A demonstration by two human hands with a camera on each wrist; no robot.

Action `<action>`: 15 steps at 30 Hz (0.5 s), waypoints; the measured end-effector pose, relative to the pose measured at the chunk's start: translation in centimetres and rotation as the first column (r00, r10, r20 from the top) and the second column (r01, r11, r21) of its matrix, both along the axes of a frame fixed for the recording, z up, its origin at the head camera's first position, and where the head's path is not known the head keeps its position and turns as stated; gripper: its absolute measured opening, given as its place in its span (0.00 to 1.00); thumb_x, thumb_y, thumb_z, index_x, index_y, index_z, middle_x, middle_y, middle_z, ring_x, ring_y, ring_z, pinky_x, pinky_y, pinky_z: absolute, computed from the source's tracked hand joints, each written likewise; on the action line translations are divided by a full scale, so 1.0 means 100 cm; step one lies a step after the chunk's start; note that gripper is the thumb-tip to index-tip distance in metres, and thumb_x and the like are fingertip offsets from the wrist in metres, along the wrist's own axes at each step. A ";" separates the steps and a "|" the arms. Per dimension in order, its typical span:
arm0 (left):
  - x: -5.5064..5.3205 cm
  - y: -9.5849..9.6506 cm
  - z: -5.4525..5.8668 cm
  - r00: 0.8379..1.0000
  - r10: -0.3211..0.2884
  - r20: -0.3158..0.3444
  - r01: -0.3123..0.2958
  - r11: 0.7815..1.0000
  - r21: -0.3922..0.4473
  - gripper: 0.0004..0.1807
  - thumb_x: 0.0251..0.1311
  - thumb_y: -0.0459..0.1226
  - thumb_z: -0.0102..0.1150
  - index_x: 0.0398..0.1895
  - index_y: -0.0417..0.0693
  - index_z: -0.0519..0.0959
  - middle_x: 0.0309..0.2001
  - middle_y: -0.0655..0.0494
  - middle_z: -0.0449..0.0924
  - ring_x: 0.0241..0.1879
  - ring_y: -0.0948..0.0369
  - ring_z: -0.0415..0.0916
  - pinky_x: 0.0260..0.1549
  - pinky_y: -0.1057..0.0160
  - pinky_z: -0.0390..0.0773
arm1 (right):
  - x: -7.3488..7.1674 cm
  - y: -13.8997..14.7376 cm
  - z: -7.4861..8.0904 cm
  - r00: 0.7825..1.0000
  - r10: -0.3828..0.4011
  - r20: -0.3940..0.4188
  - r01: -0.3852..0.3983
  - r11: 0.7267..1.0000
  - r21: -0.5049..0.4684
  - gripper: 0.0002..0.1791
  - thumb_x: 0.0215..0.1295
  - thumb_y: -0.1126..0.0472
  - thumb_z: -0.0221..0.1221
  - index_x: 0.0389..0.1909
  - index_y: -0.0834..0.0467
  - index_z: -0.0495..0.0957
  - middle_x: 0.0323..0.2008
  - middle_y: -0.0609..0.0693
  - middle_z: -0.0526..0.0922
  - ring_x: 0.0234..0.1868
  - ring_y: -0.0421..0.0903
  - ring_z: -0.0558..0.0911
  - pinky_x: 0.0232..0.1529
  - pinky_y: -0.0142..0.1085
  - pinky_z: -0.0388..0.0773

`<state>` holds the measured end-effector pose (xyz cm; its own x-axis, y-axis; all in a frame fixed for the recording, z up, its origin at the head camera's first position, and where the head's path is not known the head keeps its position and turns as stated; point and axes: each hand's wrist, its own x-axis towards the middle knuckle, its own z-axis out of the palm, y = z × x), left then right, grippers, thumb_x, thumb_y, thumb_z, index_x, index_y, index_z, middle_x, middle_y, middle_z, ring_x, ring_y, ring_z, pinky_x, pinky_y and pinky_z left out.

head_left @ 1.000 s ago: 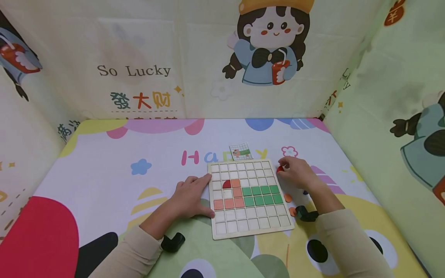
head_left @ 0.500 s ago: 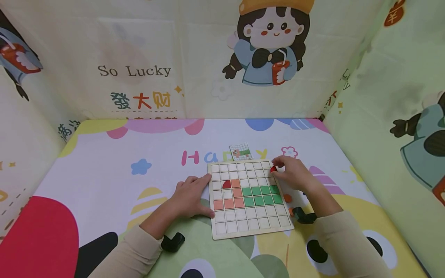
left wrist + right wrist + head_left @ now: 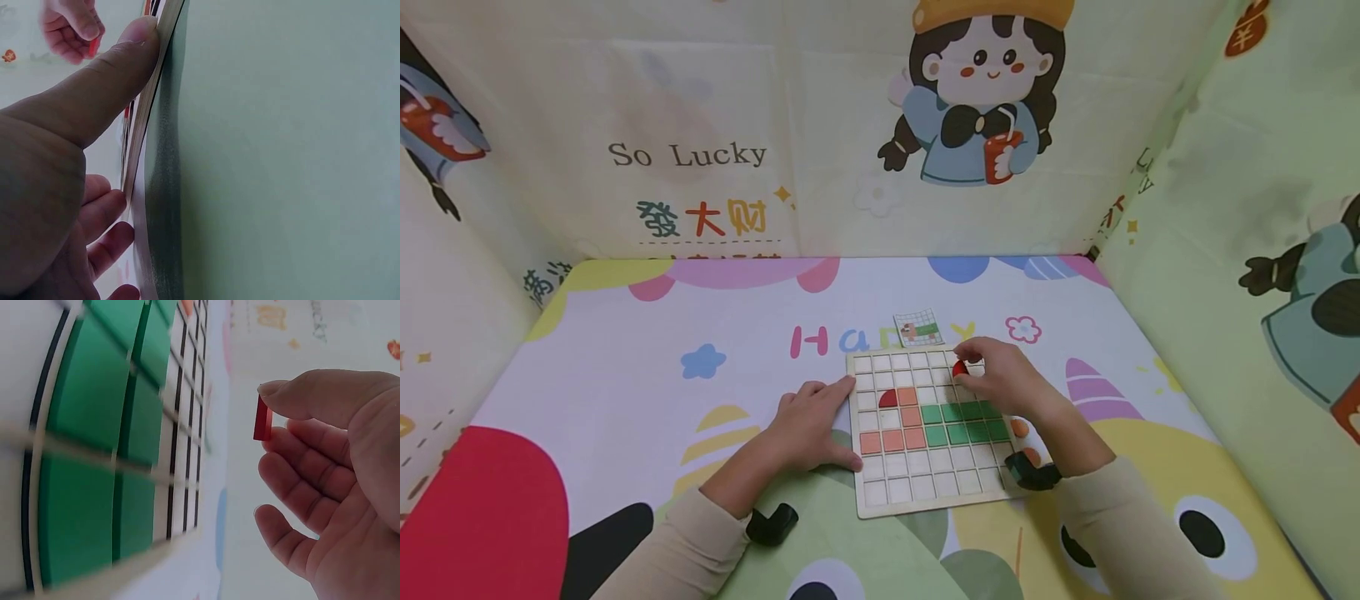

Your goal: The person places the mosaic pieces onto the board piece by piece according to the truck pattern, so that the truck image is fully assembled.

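A square wooden grid board [image 3: 880, 505] lies on the table, with green, salmon and dark red tiles set in some of its cells. My left hand [image 3: 808, 425] rests along the board's left edge, thumb and forefinger spread apart. In the left wrist view its thumb [image 3: 119, 72] presses against that edge. Over the board's upper right part, my right hand [image 3: 1003, 375] pinches a small red tile [image 3: 959, 368] between thumb and fingers. The right wrist view shows this red tile [image 3: 262, 419] edge-on, clear of the grid. A dark red quarter-round tile [image 3: 888, 398] sits in a cell left of a salmon one.
A small picture card [image 3: 919, 328] with a coloured grid pattern lies just behind the board. Loose orange pieces [image 3: 1019, 427] lie by the board's right edge, partly under the right wrist. A printed cloth wall [image 3: 820, 167] stands at the back.
My right hand has moved left from beside the board to over its upper right cells, carrying the red tile. The left hand and the board stay in place.
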<state>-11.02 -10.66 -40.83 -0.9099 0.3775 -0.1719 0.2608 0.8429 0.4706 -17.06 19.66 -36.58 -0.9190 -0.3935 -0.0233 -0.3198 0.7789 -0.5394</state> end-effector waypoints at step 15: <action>-0.001 0.001 -0.001 1.000 0.009 0.005 -0.009 1.000 -0.003 0.64 0.37 0.62 0.79 0.78 0.51 0.57 0.69 0.54 0.68 0.66 0.48 0.58 0.59 0.42 0.60 | 0.023 -0.056 0.001 0.997 0.070 0.042 -0.068 0.996 -0.053 0.16 0.62 0.64 0.64 0.50 0.64 0.80 0.46 0.52 0.83 0.50 0.54 0.79 0.55 0.49 0.76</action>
<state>-11.09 -10.61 -40.98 -0.9125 0.3688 -0.1770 0.2510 0.8465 0.4695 -14.79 14.04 -36.52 -0.8881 -0.4577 -0.0415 -0.3469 0.7269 -0.5928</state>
